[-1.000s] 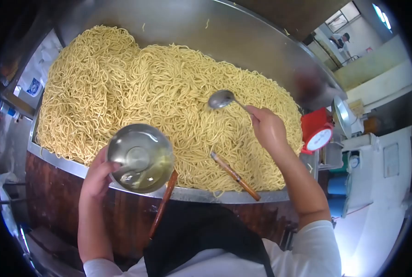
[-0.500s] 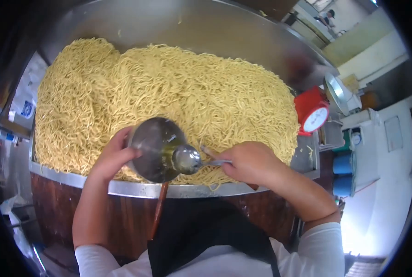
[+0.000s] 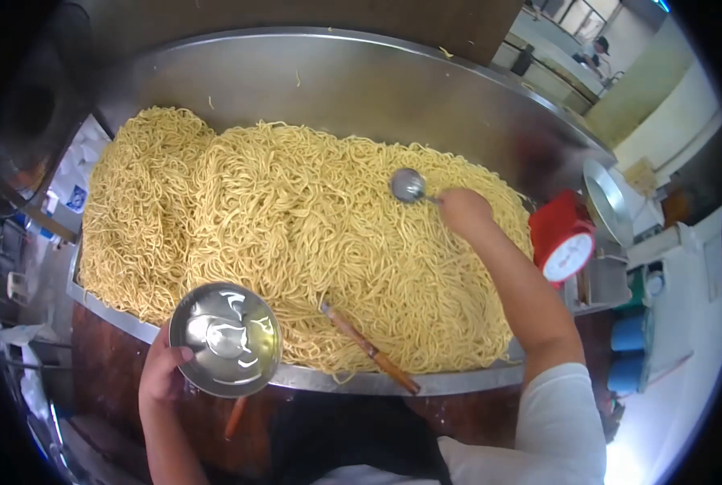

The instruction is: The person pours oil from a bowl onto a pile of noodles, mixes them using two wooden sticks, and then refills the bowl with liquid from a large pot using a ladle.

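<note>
My left hand [image 3: 165, 368] grips the rim of a round metal bowl [image 3: 225, 339] with shiny yellowish liquid in it, at the tray's front edge. In my right hand [image 3: 465, 212], closed on its handle, a metal ladle [image 3: 408, 185] is held over the right part of a large heap of yellow noodles [image 3: 296, 210]. A wooden-handled tool [image 3: 373, 352] lies on the noodles near the front rim, touched by neither hand. Another wooden handle [image 3: 235, 416] shows below the bowl.
The noodles fill a wide metal tray [image 3: 474, 380]. To its right stand a red scale [image 3: 561, 234] with a white dial and a metal pan [image 3: 607, 200]. Blue containers [image 3: 627, 354] sit farther right. Another person [image 3: 593, 55] is in the far background.
My right hand has moved away from the bowl, forward and right over the noodles, with the ladle. The bowl has moved left and nearer in my left hand. The view has shifted.
</note>
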Motion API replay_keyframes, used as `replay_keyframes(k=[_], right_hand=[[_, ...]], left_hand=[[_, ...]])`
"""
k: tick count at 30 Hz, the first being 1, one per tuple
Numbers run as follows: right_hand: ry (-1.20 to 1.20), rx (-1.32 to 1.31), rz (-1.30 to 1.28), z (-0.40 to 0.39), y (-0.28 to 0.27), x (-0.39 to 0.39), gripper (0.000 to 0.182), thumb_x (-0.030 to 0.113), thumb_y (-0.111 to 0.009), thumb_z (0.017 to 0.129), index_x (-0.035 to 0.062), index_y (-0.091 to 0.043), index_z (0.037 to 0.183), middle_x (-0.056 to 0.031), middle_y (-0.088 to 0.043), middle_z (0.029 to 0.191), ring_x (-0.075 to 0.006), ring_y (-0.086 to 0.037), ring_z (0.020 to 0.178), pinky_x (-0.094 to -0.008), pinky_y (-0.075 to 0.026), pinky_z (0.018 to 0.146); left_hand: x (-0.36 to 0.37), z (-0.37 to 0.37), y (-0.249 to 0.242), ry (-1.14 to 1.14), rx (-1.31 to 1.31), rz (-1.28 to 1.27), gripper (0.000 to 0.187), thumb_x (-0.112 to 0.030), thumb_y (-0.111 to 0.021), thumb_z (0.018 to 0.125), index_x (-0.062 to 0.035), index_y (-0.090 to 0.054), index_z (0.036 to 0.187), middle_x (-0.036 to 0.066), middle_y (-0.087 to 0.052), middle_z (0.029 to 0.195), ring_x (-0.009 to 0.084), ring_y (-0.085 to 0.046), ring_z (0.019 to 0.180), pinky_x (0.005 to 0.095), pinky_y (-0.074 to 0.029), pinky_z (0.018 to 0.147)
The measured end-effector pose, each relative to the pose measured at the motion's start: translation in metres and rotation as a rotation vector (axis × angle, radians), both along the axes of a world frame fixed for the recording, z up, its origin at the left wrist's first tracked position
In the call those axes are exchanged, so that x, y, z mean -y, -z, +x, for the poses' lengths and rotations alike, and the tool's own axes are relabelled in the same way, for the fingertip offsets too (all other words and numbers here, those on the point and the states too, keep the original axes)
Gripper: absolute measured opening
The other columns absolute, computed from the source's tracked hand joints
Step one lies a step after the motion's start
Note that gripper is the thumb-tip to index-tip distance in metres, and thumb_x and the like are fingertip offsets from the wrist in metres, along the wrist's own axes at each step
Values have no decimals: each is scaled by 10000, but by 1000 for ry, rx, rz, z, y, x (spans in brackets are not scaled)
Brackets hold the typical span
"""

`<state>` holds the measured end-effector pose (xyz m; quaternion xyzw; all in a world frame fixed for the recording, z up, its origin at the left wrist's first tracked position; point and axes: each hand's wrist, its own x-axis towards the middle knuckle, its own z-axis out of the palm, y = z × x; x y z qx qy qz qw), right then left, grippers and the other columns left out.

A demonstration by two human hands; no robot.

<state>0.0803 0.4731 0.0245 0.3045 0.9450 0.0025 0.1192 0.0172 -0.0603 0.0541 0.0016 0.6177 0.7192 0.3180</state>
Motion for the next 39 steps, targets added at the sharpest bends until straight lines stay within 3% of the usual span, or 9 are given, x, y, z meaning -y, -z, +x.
replay_keyframes(k=[6,10,14,20,22,25,29,35,39], right_hand=[[-155,-403,-447,-128,63,-25,235,197,-581,868,42,-727,969,-196,-699,938,-368,-670,888,-464,-522,794],[-307,-297,-429,-59,-16,-22,248,178,-581,869,73,-729,1040,-201,-693,965,-362,-673,910,-466,-527,798],[-503,-518,98,31,-31,-52,253,168,-583,902,193,-716,1116,-112,-703,978,-328,-672,840,-447,-538,710],[-676,-459,-28,123,-70,6,283,90,-545,877,160,-715,1092,-115,-675,904,-309,-678,825,-444,-546,675],[-768,-298,-14,139,-71,22,256,91,-540,875,134,-722,1050,-116,-686,899,-300,-692,812,-426,-554,665],[-553,61,-139,158,-61,27,207,144,-565,862,105,-733,976,-134,-705,894,-317,-700,834,-450,-559,703],[-392,170,-244,190,-87,18,244,229,-571,857,159,-749,1008,-139,-706,855,-347,-692,820,-482,-544,723],[-206,372,-196,248,-81,-15,229,209,-598,828,71,-747,935,-164,-722,902,-346,-704,877,-488,-550,778],[-33,368,15,273,-39,-64,210,123,-568,843,31,-742,914,-190,-723,912,-349,-713,875,-459,-567,763]], left_hand=[[-53,68,10,-69,11,-26,804,-220,-730,660,43,-461,1370,125,-615,1222,235,-610,1112,358,-481,984],[-84,87,26,-49,102,18,799,-203,-713,689,45,-434,1396,134,-596,1248,242,-602,1134,371,-487,995],[-137,70,33,118,87,5,782,-209,-689,710,25,-433,1411,119,-598,1247,229,-598,1127,345,-502,957],[-226,43,30,448,-96,-204,673,-226,-679,728,3,-499,1335,26,-616,999,96,-567,762,220,-414,544],[-252,40,21,497,-132,-230,674,-227,-682,727,2,-500,1335,29,-613,977,99,-554,746,228,-404,547],[-286,42,19,551,-142,-260,676,-229,-686,726,3,-500,1333,38,-611,948,107,-538,724,243,-398,557],[-299,52,22,540,-177,-260,686,-230,-688,727,2,-496,1344,46,-607,943,107,-520,705,264,-399,566],[-247,49,47,418,-73,-165,716,-211,-677,720,-8,-476,1376,41,-620,992,95,-553,748,204,-389,550],[-213,64,31,351,-47,-70,742,-187,-653,725,20,-438,1405,85,-626,1135,163,-607,966,267,-489,770]])
